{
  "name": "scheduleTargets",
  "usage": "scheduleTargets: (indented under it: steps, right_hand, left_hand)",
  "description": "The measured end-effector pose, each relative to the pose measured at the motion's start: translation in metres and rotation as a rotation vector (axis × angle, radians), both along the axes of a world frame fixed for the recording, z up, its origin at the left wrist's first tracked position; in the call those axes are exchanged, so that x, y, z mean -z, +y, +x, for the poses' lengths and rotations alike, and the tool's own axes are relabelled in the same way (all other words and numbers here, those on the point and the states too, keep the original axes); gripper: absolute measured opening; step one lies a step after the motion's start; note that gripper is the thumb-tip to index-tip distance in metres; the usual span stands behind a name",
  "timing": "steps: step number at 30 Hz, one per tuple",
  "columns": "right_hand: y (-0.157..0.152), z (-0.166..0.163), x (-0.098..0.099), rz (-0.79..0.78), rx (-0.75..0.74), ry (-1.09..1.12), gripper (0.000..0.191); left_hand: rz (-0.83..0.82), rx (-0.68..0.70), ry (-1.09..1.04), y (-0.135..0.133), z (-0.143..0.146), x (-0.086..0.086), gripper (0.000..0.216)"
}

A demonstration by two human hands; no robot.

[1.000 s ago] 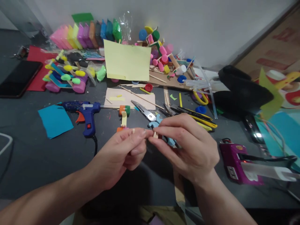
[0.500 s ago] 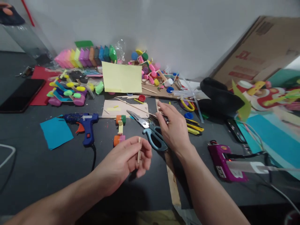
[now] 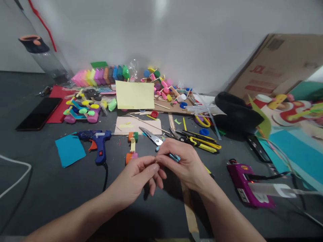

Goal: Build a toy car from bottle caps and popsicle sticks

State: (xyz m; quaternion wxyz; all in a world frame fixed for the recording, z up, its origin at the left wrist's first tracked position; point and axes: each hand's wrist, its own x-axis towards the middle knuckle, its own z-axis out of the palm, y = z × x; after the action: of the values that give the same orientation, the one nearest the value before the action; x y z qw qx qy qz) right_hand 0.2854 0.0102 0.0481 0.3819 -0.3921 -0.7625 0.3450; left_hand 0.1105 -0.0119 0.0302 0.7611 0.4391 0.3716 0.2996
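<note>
Dark grey worktop point(image 3: 45, 188) carries all items in view.

1. Hands. The left hand point(image 3: 136, 178) and right hand point(image 3: 185, 164) meet near the centre, raised just above the surface. The thumb and forefinger tips of the two hands touch each other.
2. State of the fingers. On each hand, thumb and forefinger are closed in a pinch. Anything between the tips is hidden, so what they grasp cannot be told. The remaining fingers of the left hand hang loosely curled.
3. Nearest tool. The scissors point(image 3: 152, 136) lie flat just beyond the right hand. The blades point far-left, and the blue handles are partly covered by the right knuckles.
4. Left of the scissors. A foam-block piece point(image 3: 132, 146) lies close by, and a blue glue gun point(image 3: 97, 139) farther left. Left of the gun is a teal paper square point(image 3: 70, 150).
5. Right of the scissors. Yellow utility knives point(image 3: 202, 143) lie side by side. A purple device point(image 3: 248, 185) sits near the right edge.
6. Below the right wrist. A wooden strip point(image 3: 189, 211) runs toward the near edge.
7. Far side. A yellow sheet point(image 3: 135, 94) stands upright, and behind it coloured clay packs point(image 3: 101, 74) line the wall.
</note>
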Motion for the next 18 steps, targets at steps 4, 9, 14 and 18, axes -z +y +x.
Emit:
scheduleTargets:
  steps: [4,9,14,18]
  right_hand:
    - [-0.0022,-0.0002,-0.0010,-0.008,0.140,0.067,0.025]
    - [-0.0015,-0.0015,0.0009,-0.098,0.264,0.163,0.030]
    - [0.0035,0.0027,0.0009,-0.187,0.331,0.247,0.034]
    - [0.0016,0.0027,-0.0004,-0.221,0.330,0.246,0.033]
  left_hand:
    - [0.053,-0.004,0.113,-0.0039,-0.0017,-0.0035,0.030]
    - [0.263,0.057,0.260,-0.0082,-0.0065,-0.0052,0.032]
    - [0.140,-0.016,0.113,-0.0086,-0.0082,-0.0088,0.028]
    - [0.037,-0.010,0.049,-0.0063,-0.0084,-0.0077,0.035]
